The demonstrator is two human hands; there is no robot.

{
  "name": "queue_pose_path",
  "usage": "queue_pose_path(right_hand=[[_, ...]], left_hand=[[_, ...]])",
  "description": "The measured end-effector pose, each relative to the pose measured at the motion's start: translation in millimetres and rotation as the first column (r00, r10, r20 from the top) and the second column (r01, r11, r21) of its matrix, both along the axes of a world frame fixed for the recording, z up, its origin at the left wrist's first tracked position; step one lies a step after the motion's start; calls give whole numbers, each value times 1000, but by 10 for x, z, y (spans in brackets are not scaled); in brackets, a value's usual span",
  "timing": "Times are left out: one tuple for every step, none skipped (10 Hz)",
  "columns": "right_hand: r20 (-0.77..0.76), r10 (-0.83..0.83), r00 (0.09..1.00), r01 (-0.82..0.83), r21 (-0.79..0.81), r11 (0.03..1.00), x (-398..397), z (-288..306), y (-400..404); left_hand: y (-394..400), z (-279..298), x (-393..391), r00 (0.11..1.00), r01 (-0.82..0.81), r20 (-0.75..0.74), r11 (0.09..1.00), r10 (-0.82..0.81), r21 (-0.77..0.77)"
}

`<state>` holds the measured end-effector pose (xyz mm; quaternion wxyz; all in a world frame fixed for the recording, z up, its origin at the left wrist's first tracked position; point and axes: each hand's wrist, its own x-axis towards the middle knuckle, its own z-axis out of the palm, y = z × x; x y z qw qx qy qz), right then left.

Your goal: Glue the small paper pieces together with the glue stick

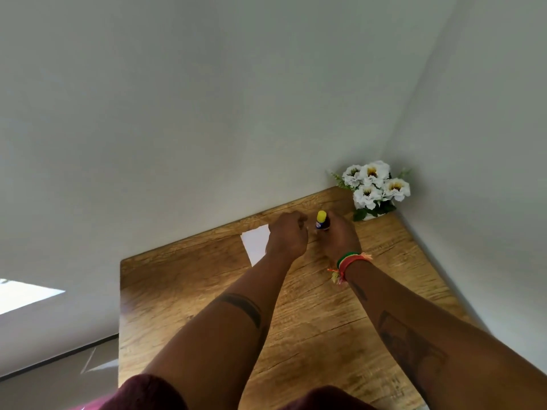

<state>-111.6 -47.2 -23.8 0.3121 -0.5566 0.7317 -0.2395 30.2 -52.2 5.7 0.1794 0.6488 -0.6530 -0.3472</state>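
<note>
A glue stick (321, 221) with a yellow cap and a dark blue body stands upright near the table's far edge, and my right hand (340, 236) is wrapped around its lower part. My left hand (287, 235) hovers just left of it with curled fingers, partly covering a white paper piece (256, 242) that lies flat on the wood. I cannot tell whether the left fingers hold anything. Any smaller paper pieces are hidden under my hands.
The wooden table (310, 321) fits into a corner of white walls. A pot of white flowers (373, 187) stands in the far right corner, close to my right hand. The table's left edge (120, 321) drops to the floor.
</note>
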Motion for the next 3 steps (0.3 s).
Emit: queue_pose_path(right_hand=[[-30,38,999,-38,25,999,-19,-113,-4],[-53,76,996,-74,34,997,-44,-144,41],[7,69,998,-70,53,996,-55,-133,32]], left_hand=[[-6,-75,0,1000,8,5,1000,-8,14],[64,-92,39,1000,-3,6,1000,3,20],[114,-83,55,1000,-26,3,1000,26,5]])
